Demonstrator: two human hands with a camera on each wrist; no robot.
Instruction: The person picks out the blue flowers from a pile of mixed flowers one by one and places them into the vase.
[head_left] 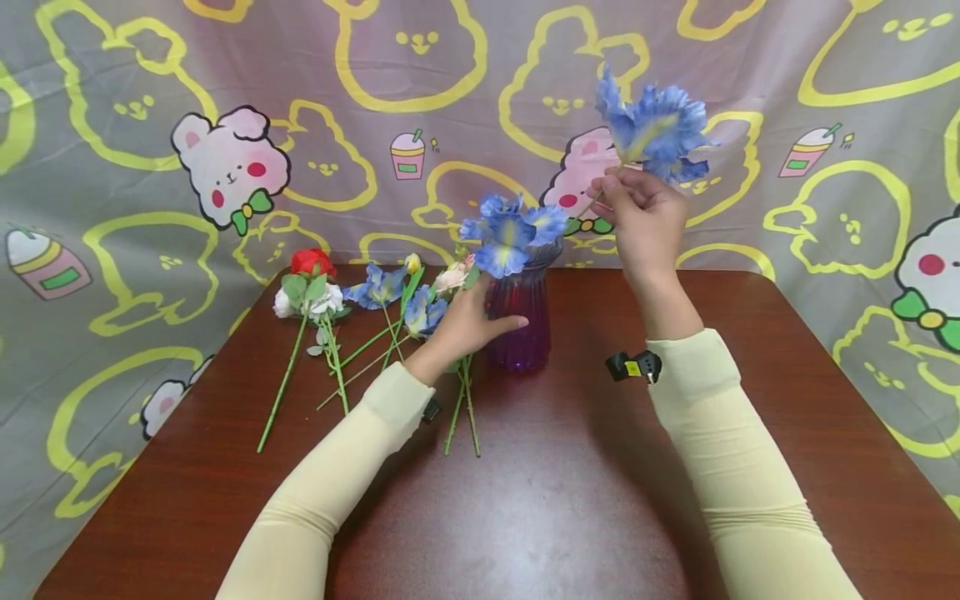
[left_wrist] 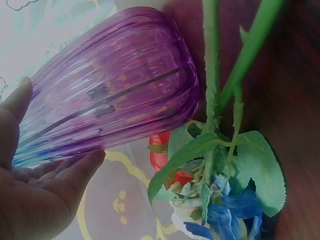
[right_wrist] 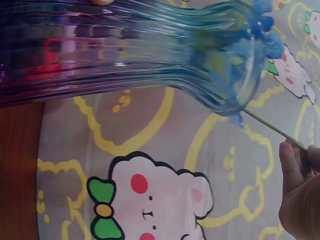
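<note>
A ribbed glass vase [head_left: 519, 333], purple at the base and blue toward the flared rim, stands upright on the table. My left hand [head_left: 471, 321] holds its side, thumb across the front. In the vase is a blue iris [head_left: 504, 237]; its dark stem [left_wrist: 135, 86] shows through the glass in the left wrist view. Up and right of the vase, my right hand [head_left: 651, 218] pinches the stem of another blue iris [head_left: 660, 125]. In the right wrist view that green stem [right_wrist: 270, 127] slants to the vase's rim [right_wrist: 257, 65].
Left of the vase lie a red rose [head_left: 312, 262], white flowers [head_left: 324, 298], blue irises [head_left: 377, 286], a yellow bud [head_left: 412, 263] and a pale pink rose [head_left: 452, 277]. Several green stems [head_left: 283, 387] point toward the near side. A patterned cloth [head_left: 465, 125] hangs behind the brown table [head_left: 570, 500].
</note>
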